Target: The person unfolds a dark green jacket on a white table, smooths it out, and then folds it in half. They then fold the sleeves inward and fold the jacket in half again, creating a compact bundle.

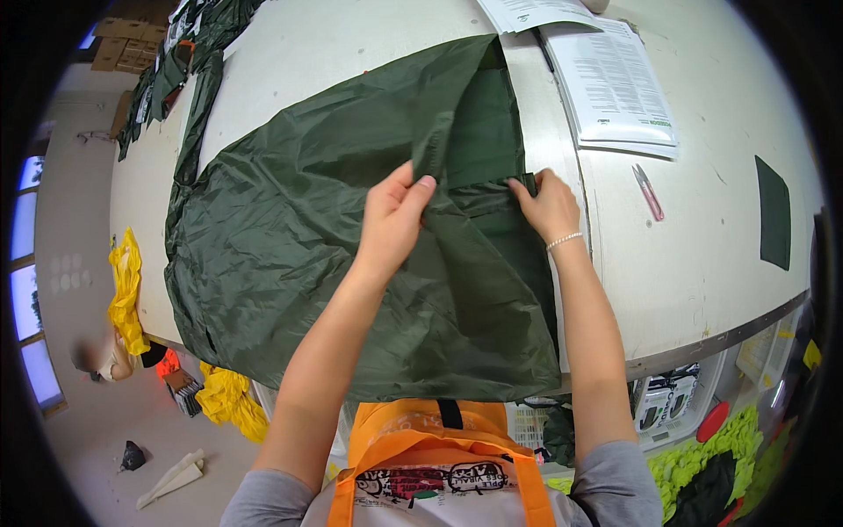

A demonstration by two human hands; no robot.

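A large dark green nylon bag (281,237) lies wrinkled across the table, its mouth toward the right. My left hand (392,215) pinches the lifted edge of the upper layer between thumb and fingers. At the right, my right hand (551,209) is closed on the edge of the lower layer, by a seam or fold. Between the hands the mouth gapes, and the flat inner side of the lower layer shows. The bag's near edge reaches the table's front edge.
On the white table (685,272) lie stacked printed sheets (615,88), small thread snips (648,191) and a dark green fabric piece (774,211). More dark green fabric (215,35) is heaped at the far left. Yellow fabric (127,285) hangs at the left edge. Bins (680,422) stand below.
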